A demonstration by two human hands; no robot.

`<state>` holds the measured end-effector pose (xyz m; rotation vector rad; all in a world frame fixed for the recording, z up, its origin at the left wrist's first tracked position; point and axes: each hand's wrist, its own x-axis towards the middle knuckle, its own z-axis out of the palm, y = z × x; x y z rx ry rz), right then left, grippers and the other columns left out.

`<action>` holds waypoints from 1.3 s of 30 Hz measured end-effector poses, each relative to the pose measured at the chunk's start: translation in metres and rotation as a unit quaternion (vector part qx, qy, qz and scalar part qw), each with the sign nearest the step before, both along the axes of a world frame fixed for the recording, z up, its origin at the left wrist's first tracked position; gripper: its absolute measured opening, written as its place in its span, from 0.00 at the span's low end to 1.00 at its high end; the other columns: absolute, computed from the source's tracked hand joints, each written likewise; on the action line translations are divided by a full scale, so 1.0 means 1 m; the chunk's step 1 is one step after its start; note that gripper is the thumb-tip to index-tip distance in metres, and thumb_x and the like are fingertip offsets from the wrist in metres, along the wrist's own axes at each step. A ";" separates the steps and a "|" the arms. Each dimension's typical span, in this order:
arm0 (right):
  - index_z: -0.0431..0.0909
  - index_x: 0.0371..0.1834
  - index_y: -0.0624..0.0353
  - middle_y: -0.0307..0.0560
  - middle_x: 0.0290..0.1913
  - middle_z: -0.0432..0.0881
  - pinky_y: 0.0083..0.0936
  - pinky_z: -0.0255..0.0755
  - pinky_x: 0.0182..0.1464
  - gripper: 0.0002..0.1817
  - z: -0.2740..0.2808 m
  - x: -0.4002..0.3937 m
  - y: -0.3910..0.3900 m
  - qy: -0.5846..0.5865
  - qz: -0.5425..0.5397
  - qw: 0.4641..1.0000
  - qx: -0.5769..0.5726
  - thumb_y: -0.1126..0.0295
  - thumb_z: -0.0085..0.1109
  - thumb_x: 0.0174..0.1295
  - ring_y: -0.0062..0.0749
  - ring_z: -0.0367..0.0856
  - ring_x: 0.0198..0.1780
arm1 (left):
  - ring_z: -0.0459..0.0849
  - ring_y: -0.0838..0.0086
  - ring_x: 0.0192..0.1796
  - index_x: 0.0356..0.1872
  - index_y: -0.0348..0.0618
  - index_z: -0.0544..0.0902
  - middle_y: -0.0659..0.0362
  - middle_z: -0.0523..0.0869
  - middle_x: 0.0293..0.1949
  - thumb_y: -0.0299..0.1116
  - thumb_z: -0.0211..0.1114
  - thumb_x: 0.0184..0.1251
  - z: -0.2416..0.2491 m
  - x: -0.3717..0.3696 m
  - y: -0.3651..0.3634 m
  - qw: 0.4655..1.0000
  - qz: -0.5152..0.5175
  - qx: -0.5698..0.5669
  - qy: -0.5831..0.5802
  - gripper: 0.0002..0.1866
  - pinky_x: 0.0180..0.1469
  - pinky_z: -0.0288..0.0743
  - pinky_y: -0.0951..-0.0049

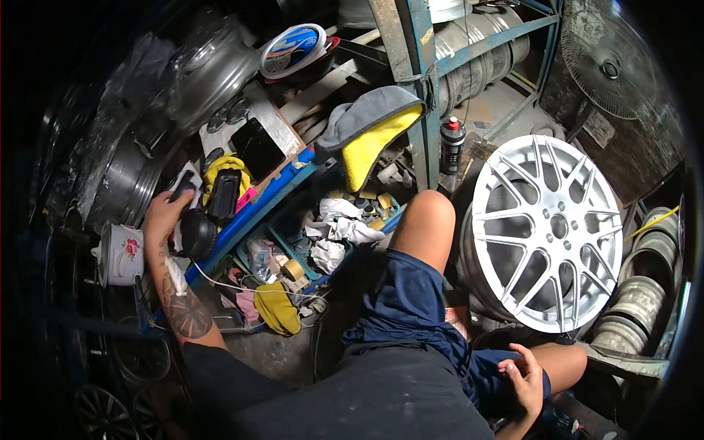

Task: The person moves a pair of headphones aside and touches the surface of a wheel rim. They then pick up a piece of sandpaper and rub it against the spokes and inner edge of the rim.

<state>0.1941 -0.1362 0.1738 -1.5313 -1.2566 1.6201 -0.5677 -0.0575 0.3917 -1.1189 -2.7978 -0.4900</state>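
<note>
At the left end of the blue-edged shelf, my left hand (166, 214) has its fingers around a small black object (182, 186); its exact kind is hard to make out. Black headphones (198, 233) lie just below that hand, and a black case-like item (224, 195) sits on a yellow cloth (235, 167) to its right. My right hand (525, 380) rests by my thigh, fingers loosely bent and apart, with nothing in it. A silver multi-spoke wheel rim (548, 199) leans upright in front of my knees.
A grey and yellow towel (367, 136) hangs by the blue metal post (424, 88). A spray can (452, 145) and a fan (609, 67) stand behind the rim. Crumpled paper (339, 229) fills a basket under the shelf. Plastic-wrapped rims (128, 180) are stacked left.
</note>
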 end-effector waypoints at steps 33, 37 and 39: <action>0.72 0.69 0.62 0.60 0.67 0.80 0.38 0.72 0.72 0.29 0.064 -0.101 -0.003 0.406 -0.328 0.810 0.268 0.62 0.61 0.66 0.43 0.82 0.67 | 0.69 0.65 0.70 0.78 0.46 0.55 0.51 0.60 0.73 0.51 0.76 0.64 -0.234 0.511 0.005 0.454 -0.478 0.048 -0.750 0.50 0.72 0.66 0.60; 0.64 0.74 0.58 0.66 0.76 0.67 0.48 0.67 0.76 0.35 0.074 -0.089 -0.018 0.428 -0.280 0.802 0.310 0.68 0.63 0.62 0.53 0.75 0.74 | 0.73 0.66 0.74 0.59 0.60 0.83 0.59 0.76 0.70 0.69 0.66 0.69 -0.250 0.536 0.002 0.080 -0.168 -0.243 -0.952 0.30 0.79 0.64 0.56; 0.56 0.77 0.52 0.68 0.78 0.62 0.52 0.67 0.76 0.41 0.075 -0.080 -0.021 0.361 -0.267 0.825 0.343 0.72 0.63 0.59 0.57 0.73 0.75 | 0.75 0.67 0.72 0.59 0.55 0.82 0.59 0.79 0.68 0.67 0.63 0.71 -0.240 0.554 0.017 0.049 -0.200 -0.264 -0.942 0.30 0.78 0.65 0.57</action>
